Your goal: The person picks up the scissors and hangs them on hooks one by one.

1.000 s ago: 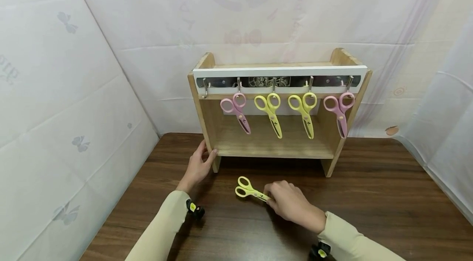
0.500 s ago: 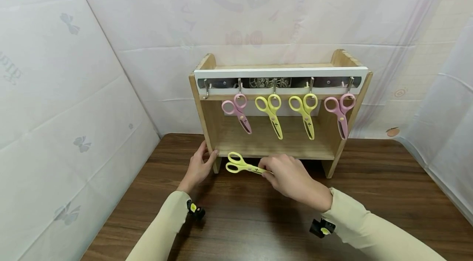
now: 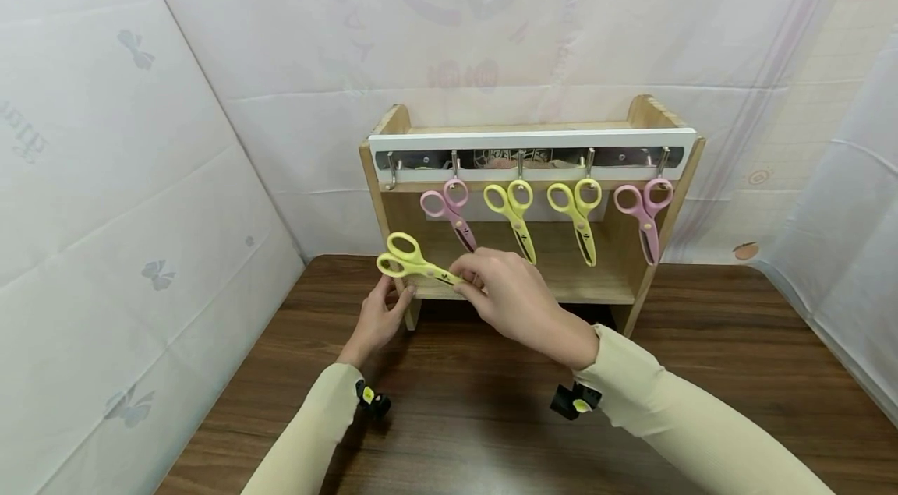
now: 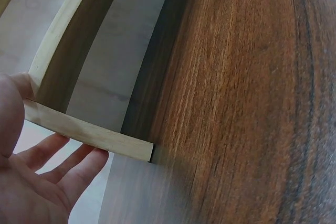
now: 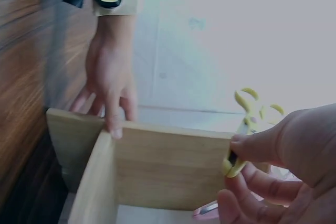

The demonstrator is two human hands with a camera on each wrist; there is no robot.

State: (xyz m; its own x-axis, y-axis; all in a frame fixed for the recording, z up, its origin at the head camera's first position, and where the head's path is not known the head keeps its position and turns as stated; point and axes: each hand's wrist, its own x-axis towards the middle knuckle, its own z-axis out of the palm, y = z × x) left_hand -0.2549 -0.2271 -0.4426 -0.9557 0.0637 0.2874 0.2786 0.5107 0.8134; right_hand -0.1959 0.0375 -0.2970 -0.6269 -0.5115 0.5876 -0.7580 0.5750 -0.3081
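Note:
My right hand (image 3: pixel 515 296) pinches yellow scissors (image 3: pixel 418 267) near the blade tips. Their handle loops point left, in front of the wooden shelf's left side. In the right wrist view the same scissors (image 5: pixel 252 121) sit between thumb and fingers. My left hand (image 3: pixel 379 319) holds the lower left side panel of the shelf (image 3: pixel 610 288). The left wrist view shows fingers under the panel edge (image 4: pixel 94 132) and the thumb on its other side. Pink scissors (image 3: pixel 459 224), two yellow scissors (image 3: pixel 517 224) and more pink scissors (image 3: pixel 646 224) hang from hooks along the shelf's white rail.
The leftmost hook (image 3: pixel 390 171) is above the held scissors. Beneath the shelf lies a dark wooden table (image 3: pixel 449 417). Pale printed cloth (image 3: pixel 533 35) forms the walls behind and at both sides. A small black camera (image 3: pixel 575 400) is strapped to the right wrist.
My right hand has lifted the yellow scissors off the table and carried them up and left to the shelf front. My left hand has stayed on the side panel.

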